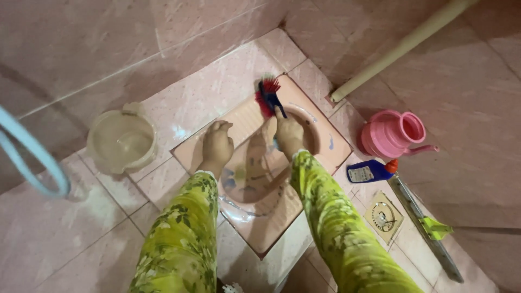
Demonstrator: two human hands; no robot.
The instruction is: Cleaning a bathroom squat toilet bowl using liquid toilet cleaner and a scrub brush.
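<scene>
Pink tiles cover the floor, seen from above by the head camera. A pink squat toilet (304,187) is set into them. The right hand (288,135) is closed around the blue handle of a brush (268,96), whose red bristles press on the toilet's far rim, just beyond the knuckles. That arm reaches forward, its sleeve green and floral. The left hand (217,144) rests on the toilet's left footrest, fingers curled under, holding nothing; the brush lies just to its right and farther away. A pale bucket (122,141) stands to the left. A pink watering jug (395,133), a blue bottle (370,171) and a floor drain (383,217) lie to the right.
</scene>
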